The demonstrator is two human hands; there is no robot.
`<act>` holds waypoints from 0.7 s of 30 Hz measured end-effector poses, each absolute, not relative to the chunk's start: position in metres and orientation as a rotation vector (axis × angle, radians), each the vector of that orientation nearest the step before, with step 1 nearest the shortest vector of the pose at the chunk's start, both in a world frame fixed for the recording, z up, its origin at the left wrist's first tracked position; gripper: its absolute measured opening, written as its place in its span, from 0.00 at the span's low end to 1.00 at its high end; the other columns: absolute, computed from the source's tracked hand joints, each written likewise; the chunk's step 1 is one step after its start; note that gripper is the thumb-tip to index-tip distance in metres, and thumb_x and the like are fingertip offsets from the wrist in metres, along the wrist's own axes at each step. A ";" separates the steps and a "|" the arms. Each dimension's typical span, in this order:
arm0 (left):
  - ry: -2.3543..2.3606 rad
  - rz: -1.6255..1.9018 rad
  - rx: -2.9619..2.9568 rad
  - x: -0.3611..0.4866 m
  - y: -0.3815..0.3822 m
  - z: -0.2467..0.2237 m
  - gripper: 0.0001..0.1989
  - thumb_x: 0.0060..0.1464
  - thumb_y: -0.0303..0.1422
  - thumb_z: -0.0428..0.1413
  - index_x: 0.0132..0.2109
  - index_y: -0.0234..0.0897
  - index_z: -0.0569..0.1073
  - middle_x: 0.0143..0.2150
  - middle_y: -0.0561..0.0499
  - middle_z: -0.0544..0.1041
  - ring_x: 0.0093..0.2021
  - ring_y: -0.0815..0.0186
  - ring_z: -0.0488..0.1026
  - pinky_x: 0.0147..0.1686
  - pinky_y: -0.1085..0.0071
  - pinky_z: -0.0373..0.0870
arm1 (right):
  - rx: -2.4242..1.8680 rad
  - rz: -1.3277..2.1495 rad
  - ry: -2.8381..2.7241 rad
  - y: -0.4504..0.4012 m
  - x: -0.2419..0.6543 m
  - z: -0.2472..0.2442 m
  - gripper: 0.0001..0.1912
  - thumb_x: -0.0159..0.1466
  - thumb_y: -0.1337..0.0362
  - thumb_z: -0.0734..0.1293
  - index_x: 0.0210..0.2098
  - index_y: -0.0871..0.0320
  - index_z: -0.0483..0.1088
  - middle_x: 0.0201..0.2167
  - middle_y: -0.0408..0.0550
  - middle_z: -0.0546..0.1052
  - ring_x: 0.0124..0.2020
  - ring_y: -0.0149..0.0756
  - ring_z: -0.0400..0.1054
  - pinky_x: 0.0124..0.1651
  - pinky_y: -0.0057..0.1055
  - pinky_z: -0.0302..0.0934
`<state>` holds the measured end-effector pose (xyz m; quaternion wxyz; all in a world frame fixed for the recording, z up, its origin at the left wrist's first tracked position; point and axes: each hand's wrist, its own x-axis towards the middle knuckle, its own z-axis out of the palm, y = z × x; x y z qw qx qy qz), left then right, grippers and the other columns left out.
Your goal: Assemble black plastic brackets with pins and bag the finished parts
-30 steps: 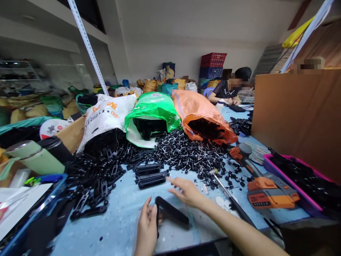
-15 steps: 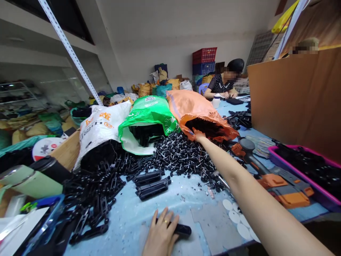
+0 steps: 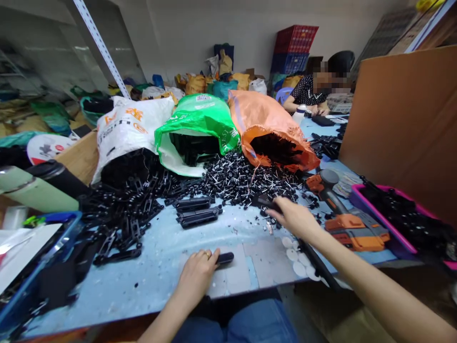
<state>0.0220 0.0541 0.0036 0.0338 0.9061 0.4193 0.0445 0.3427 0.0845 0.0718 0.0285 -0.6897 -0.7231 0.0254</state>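
Note:
My left hand [image 3: 201, 268] is closed around a long black plastic part [image 3: 224, 258] low over the front of the blue table, and its rounded end sticks out to the right. My right hand [image 3: 294, 216] pinches a dark piece [image 3: 264, 201], blurred by motion, at the front of a heap of small black parts with metal pins [image 3: 235, 178]. Under the right forearm lies a black tool handle [image 3: 317, 264]; the rest of that tool is mostly hidden. Two long black housings [image 3: 199, 215] lie side by side between the hands and the bags.
White [image 3: 134, 126], green [image 3: 200, 114] and orange [image 3: 267, 114] sacks lie open toward me. Black links [image 3: 124, 224] are piled left. A cordless power tool [image 3: 352, 228], a pink-rimmed tray [image 3: 389, 231] and white discs [image 3: 298, 259] are right. A co-worker [image 3: 309, 95] sits behind.
My right hand has come out of the orange sack and back toward me with a dark piece. My left hand has closed on the long black part. The view has tilted down.

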 end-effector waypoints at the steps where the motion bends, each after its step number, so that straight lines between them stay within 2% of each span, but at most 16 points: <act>1: 1.286 0.157 2.743 0.024 0.054 0.003 0.17 0.56 0.26 0.50 0.54 0.36 0.66 0.38 0.46 0.73 0.38 0.59 0.70 0.36 0.63 0.68 | -1.958 0.221 -2.374 0.064 0.332 0.067 0.17 0.66 0.51 0.52 0.40 0.57 0.61 0.35 0.50 0.71 0.31 0.36 0.67 0.31 0.29 0.55; 3: 1.222 0.206 2.649 0.030 0.055 0.003 0.17 0.58 0.29 0.48 0.54 0.37 0.65 0.42 0.45 0.71 0.42 0.59 0.69 0.41 0.63 0.67 | -1.625 0.421 -2.623 0.031 0.311 0.055 0.15 0.66 0.52 0.53 0.38 0.56 0.63 0.35 0.48 0.71 0.33 0.35 0.66 0.33 0.29 0.55; 5: 1.130 0.219 2.569 0.037 0.056 0.005 0.16 0.60 0.31 0.45 0.55 0.39 0.63 0.45 0.46 0.70 0.45 0.60 0.67 0.44 0.64 0.65 | -1.432 0.450 -2.773 0.012 0.294 0.040 0.15 0.66 0.53 0.55 0.36 0.57 0.64 0.34 0.48 0.71 0.35 0.36 0.66 0.35 0.29 0.54; 8: 1.075 0.172 2.514 0.046 0.057 0.011 0.16 0.61 0.32 0.42 0.55 0.39 0.62 0.45 0.46 0.70 0.47 0.60 0.66 0.46 0.64 0.63 | -1.417 0.381 -2.813 0.004 0.276 0.021 0.16 0.66 0.53 0.54 0.36 0.57 0.64 0.34 0.47 0.70 0.35 0.36 0.65 0.34 0.30 0.53; 10: 1.079 0.155 2.496 0.049 0.056 0.016 0.16 0.60 0.36 0.43 0.54 0.39 0.63 0.46 0.46 0.70 0.48 0.58 0.65 0.47 0.63 0.62 | -1.448 0.366 -2.791 0.005 0.268 0.014 0.16 0.66 0.52 0.53 0.37 0.57 0.64 0.34 0.46 0.70 0.34 0.35 0.65 0.33 0.30 0.52; 13: 1.092 0.163 2.473 0.049 0.053 0.019 0.24 0.51 0.48 0.52 0.51 0.39 0.63 0.45 0.45 0.70 0.47 0.55 0.66 0.45 0.62 0.62 | -1.502 0.331 -2.741 0.007 0.260 0.015 0.17 0.66 0.51 0.54 0.37 0.56 0.64 0.33 0.45 0.70 0.33 0.34 0.64 0.31 0.30 0.50; 16: 1.110 0.205 2.479 0.043 0.050 0.016 0.33 0.42 0.51 0.58 0.51 0.38 0.61 0.45 0.45 0.70 0.45 0.53 0.67 0.42 0.62 0.63 | -1.548 0.225 -2.701 0.005 0.251 0.023 0.16 0.66 0.52 0.53 0.38 0.56 0.64 0.33 0.45 0.70 0.34 0.35 0.64 0.32 0.30 0.49; 21: 1.063 0.317 2.498 0.034 0.048 0.011 0.21 0.51 0.46 0.53 0.48 0.39 0.61 0.42 0.46 0.71 0.43 0.57 0.68 0.39 0.64 0.63 | -1.525 0.073 -2.718 0.002 0.239 0.041 0.14 0.67 0.55 0.53 0.38 0.56 0.64 0.33 0.47 0.70 0.36 0.37 0.62 0.32 0.33 0.47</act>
